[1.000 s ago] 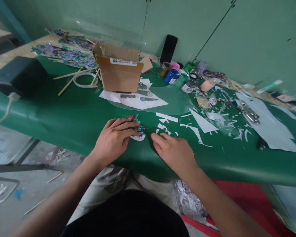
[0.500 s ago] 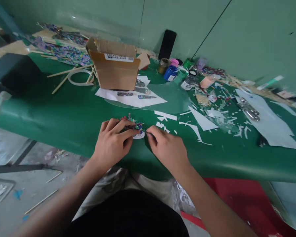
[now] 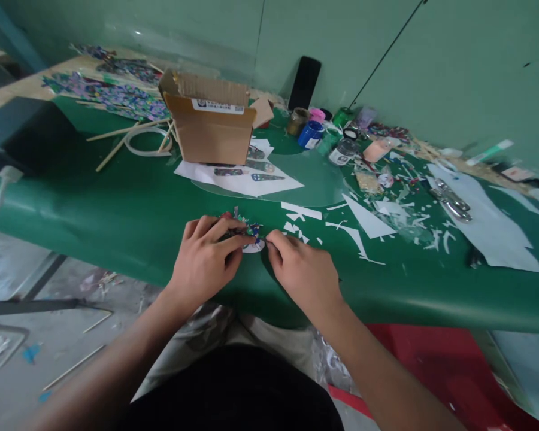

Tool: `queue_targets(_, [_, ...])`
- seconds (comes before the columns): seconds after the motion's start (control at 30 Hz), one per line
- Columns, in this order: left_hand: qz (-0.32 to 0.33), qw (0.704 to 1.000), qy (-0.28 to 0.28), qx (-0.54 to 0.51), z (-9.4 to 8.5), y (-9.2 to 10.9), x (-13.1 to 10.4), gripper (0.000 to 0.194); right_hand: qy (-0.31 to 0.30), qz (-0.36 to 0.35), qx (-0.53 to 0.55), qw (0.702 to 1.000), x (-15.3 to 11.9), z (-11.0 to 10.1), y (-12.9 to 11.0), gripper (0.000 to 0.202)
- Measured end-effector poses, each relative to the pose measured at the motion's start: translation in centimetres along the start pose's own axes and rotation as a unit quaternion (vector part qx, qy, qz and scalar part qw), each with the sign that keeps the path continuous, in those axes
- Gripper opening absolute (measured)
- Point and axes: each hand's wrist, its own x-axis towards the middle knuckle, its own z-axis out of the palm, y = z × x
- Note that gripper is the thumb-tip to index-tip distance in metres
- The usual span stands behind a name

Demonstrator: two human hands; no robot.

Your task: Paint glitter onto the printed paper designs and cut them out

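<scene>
Under the fingers of my left hand lies a small multicoloured piece with blue, red and green bits, held against the table. A rounded white paper edge shows below it. Most of the piece is hidden by my fingers. Just to its right, my right hand is closed in a pinch, thumb against forefinger. A thin dark tip shows at the pinch, too small to name. Both hands rest low over the green table cover, close to its front edge.
White paper scraps lie right of my hands. Behind stand an open cardboard box on a paper sheet, several paint jars and a leaning phone. A dark box is at left, metal tools at right.
Both hands stay in nearly the same place over the multicoloured piece. The right fingertips have shifted only very slightly, and the camera view has moved a little.
</scene>
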Motion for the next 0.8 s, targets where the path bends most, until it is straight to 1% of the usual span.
queue_targets(0.13, [0.002, 1.000, 0.002, 0.003, 0.0, 0.0, 0.0, 0.024, 0.012, -0.003, -0.016, 1.000, -0.1, -0.1, -0.3, 0.018])
queue_targets(0.27, [0.003, 1.000, 0.009, 0.009, 0.0, 0.1, -0.1, 0.025, -0.004, 0.006, -0.018, 1.000, -0.2, -0.3, -0.6, 0.016])
queue_targets(0.5, [0.004, 1.000, 0.013, 0.013, 0.0, 0.1, -0.1, 0.027, -0.041, 0.030, -0.015, 0.999, -0.3, -0.7, -1.1, 0.019])
queue_targets(0.7, [0.007, 0.997, 0.028, 0.066, -0.4, 1.2, -0.6, 0.021, -0.083, 0.028, -0.020, 0.996, 0.2, -1.3, -0.9, 0.021])
queue_targets(0.8, [0.000, 0.996, 0.037, 0.081, -0.3, 1.8, -1.0, 0.022, -0.097, 0.035, -0.028, 0.994, 0.3, -1.6, -1.1, 0.020])
